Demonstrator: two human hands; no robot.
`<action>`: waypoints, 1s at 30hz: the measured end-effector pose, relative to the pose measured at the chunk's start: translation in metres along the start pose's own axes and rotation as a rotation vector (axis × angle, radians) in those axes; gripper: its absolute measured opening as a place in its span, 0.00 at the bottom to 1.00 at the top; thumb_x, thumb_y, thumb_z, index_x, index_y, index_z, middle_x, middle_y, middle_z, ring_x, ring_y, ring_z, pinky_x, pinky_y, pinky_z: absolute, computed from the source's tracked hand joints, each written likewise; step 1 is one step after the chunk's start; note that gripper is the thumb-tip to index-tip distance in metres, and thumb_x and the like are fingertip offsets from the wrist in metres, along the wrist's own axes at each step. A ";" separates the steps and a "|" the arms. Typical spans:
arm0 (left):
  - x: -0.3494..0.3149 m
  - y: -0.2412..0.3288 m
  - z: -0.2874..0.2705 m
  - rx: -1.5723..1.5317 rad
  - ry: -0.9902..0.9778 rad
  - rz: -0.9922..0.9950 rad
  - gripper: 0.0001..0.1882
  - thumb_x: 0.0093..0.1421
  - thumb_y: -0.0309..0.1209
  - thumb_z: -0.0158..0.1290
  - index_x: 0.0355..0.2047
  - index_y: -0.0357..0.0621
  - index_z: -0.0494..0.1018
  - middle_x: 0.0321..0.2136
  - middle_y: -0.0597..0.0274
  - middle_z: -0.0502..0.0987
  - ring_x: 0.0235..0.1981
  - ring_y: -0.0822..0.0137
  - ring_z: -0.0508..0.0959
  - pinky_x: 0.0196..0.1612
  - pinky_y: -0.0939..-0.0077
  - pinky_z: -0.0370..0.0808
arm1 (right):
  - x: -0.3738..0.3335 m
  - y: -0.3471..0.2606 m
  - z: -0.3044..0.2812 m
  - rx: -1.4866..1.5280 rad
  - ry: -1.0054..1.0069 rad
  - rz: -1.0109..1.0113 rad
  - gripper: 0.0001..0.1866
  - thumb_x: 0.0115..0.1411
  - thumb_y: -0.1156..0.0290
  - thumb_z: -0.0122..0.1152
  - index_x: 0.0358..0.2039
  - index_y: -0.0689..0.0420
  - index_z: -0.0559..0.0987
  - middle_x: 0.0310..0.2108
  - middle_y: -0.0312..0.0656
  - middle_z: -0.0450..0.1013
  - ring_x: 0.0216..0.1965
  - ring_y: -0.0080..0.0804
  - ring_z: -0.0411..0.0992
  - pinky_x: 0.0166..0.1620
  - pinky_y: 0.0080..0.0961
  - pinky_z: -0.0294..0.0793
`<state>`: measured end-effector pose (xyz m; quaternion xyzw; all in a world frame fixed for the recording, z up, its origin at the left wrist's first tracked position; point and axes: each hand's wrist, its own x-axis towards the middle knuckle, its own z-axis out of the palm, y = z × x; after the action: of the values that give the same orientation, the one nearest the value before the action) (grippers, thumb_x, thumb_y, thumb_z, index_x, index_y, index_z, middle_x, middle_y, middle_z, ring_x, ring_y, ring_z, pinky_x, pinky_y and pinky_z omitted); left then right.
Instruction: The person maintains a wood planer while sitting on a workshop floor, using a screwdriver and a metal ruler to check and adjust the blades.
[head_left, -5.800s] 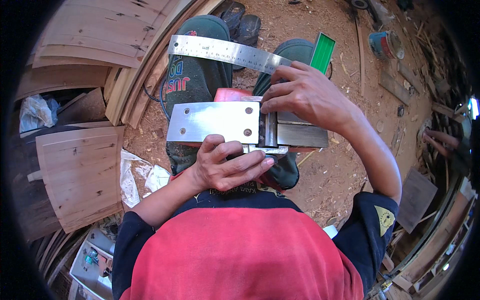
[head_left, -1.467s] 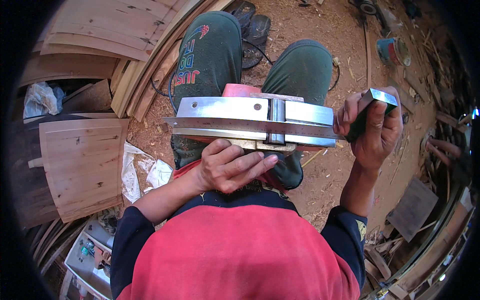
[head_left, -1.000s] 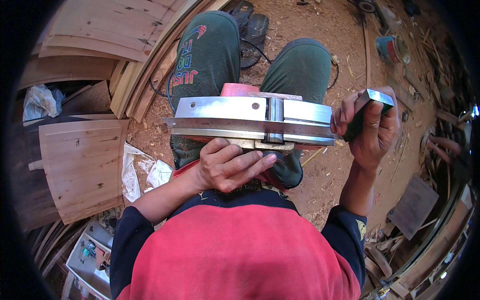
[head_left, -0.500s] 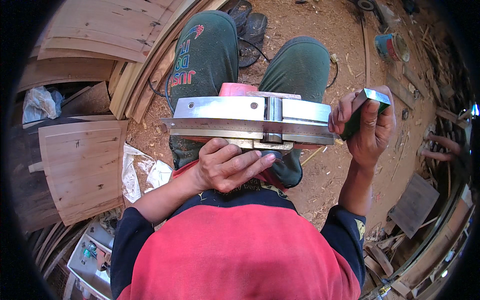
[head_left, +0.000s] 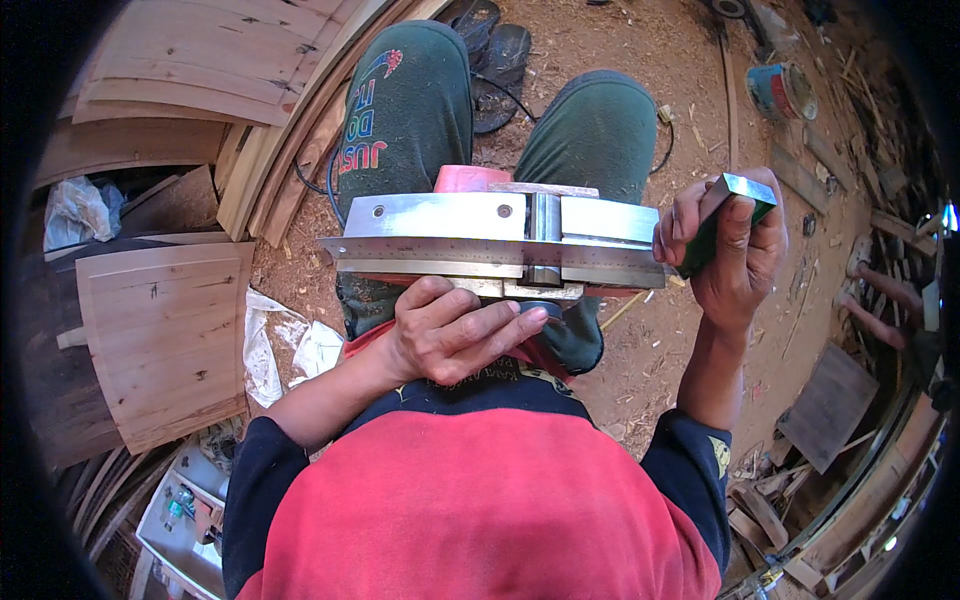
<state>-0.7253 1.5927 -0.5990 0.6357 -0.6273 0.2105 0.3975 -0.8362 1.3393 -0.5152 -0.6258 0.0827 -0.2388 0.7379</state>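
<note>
An electric planer (head_left: 430,213) lies sole up across my lap, with its shiny metal sole plates and the cutter drum (head_left: 545,238) between them facing me. My left hand (head_left: 450,332) is closed on the planer's near side, fingers curled against its body. A try square's thin steel blade (head_left: 430,251) runs on edge lengthwise along the sole, crossing the drum. My right hand (head_left: 738,250) grips the square's thick stock (head_left: 748,187), green-sided with a bright metal top, past the planer's right end. Whether the blade touches the sole all along cannot be made out.
Curved wooden panels (head_left: 165,340) and stacked boards (head_left: 200,60) fill the left side. A white bin (head_left: 165,530) stands at the lower left. Shavings cover the dirt floor (head_left: 640,400). A paint bucket (head_left: 782,92), wood scraps and another person's bare legs (head_left: 890,300) are at the right.
The planer and the try square have shifted very slightly left together, and the blade's face shows a little more. Both hands keep their holds.
</note>
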 end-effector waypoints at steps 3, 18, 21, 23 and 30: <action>0.000 0.000 0.000 -0.001 -0.009 0.002 0.19 0.52 0.37 0.69 0.46 0.57 0.85 0.35 0.80 0.77 0.25 0.80 0.70 0.34 0.79 0.64 | -0.001 0.000 0.000 -0.016 0.000 -0.017 0.14 0.76 0.59 0.50 0.44 0.58 0.65 0.24 0.44 0.70 0.23 0.28 0.71 0.28 0.26 0.74; -0.001 0.000 -0.002 -0.007 -0.057 0.012 0.22 0.49 0.37 0.65 0.47 0.58 0.86 0.36 0.82 0.76 0.25 0.78 0.67 0.36 0.78 0.62 | -0.004 0.000 -0.001 -0.071 0.006 -0.006 0.15 0.75 0.58 0.51 0.44 0.58 0.65 0.24 0.44 0.72 0.23 0.27 0.72 0.27 0.24 0.75; -0.001 0.000 -0.003 0.003 -0.074 0.018 0.22 0.49 0.37 0.63 0.48 0.59 0.86 0.37 0.83 0.76 0.26 0.78 0.67 0.36 0.78 0.62 | -0.005 -0.001 -0.001 -0.087 -0.001 -0.024 0.15 0.75 0.58 0.51 0.44 0.58 0.65 0.25 0.44 0.72 0.23 0.27 0.73 0.27 0.24 0.75; 0.000 0.000 -0.003 -0.002 -0.073 0.018 0.22 0.49 0.37 0.63 0.48 0.59 0.86 0.37 0.83 0.76 0.25 0.78 0.66 0.36 0.78 0.62 | -0.005 -0.002 0.000 -0.094 0.004 -0.028 0.15 0.75 0.58 0.51 0.44 0.58 0.65 0.24 0.44 0.72 0.23 0.27 0.73 0.28 0.24 0.75; 0.000 0.000 -0.003 -0.002 -0.068 0.021 0.23 0.48 0.36 0.63 0.48 0.59 0.86 0.37 0.84 0.75 0.25 0.78 0.65 0.36 0.78 0.61 | -0.007 -0.002 0.000 -0.104 0.004 -0.046 0.15 0.76 0.59 0.50 0.43 0.58 0.65 0.23 0.44 0.71 0.23 0.27 0.72 0.27 0.24 0.75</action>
<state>-0.7248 1.5946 -0.5971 0.6355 -0.6474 0.1920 0.3744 -0.8427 1.3418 -0.5149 -0.6647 0.0824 -0.2524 0.6984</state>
